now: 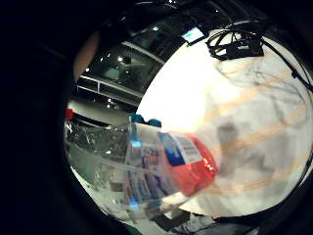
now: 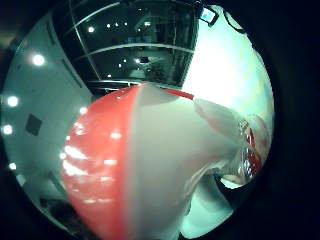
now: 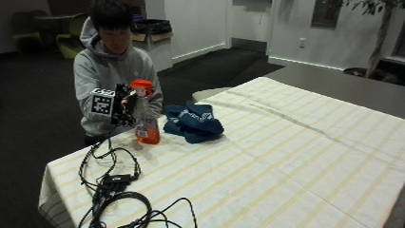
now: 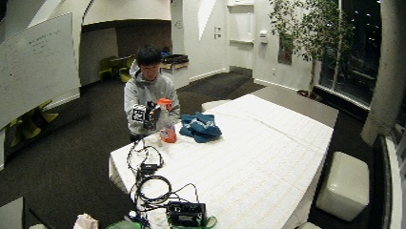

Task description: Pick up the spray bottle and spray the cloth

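A clear spray bottle (image 3: 146, 118) with an orange-red head and orange liquid in its lower part is held upright just above the table's near left corner. My gloved right hand (image 3: 124, 105) grips it at the neck, from the side away from the cloth. The bottle (image 1: 161, 164) fills the little finger side palm view, its label and red liquid showing. Its red and white spray head (image 2: 135, 165) fills the thumb side palm view. A crumpled blue cloth (image 3: 192, 121) lies on the table right beside the bottle. In the wide outside view the bottle (image 4: 166, 128) stands next to the cloth (image 4: 199, 127).
The table wears a white cloth with pale yellow stripes (image 3: 284, 156). Black cables and a small box (image 3: 117, 190) lie at the near left corner, close below the bottle. A person in a grey hoodie (image 3: 104, 66) sits behind that corner.
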